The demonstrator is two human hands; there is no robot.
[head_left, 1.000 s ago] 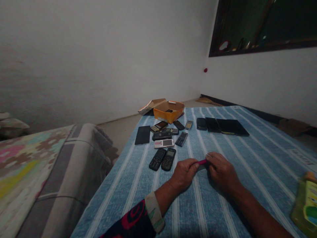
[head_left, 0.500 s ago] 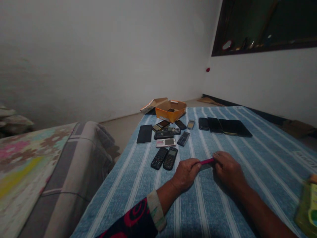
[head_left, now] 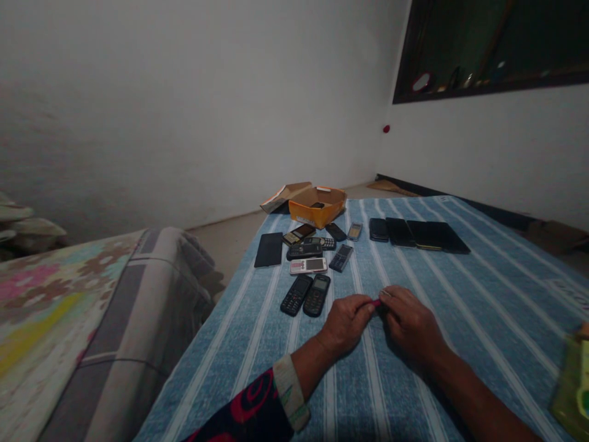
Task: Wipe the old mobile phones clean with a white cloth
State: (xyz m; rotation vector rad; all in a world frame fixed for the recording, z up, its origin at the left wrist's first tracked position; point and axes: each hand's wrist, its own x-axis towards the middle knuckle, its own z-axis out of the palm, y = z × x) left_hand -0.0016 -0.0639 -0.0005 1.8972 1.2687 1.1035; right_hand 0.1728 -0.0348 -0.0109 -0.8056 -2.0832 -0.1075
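Note:
Above the striped cloth, my left hand [head_left: 346, 322] pinches one end of a slim pink object [head_left: 376, 303]. My right hand [head_left: 411, 322] is closed around its other end, close to my left fingertips. Only a short pink stretch shows between the fingers, so I cannot tell its kind. Left of my hands lie two dark keypad phones [head_left: 316, 296], side by side. Beyond them are a white-and-pink phone [head_left: 308, 265], a grey keypad phone [head_left: 341, 258] and several other phones, some overlapping. A flat black slab like a tablet [head_left: 268, 250] lies at their left.
An open orange box [head_left: 317, 212] stands at the far end, a dark item inside, its lid beside it. Several black phones or tablets [head_left: 418, 235] form a row at right. A yellow-green package [head_left: 573, 387] sits at the right edge. A cloth-covered surface [head_left: 124, 307] is left, across a gap.
My right hand has slid left along the pink object, close to my left hand, covering most of it. My left hand has hardly moved.

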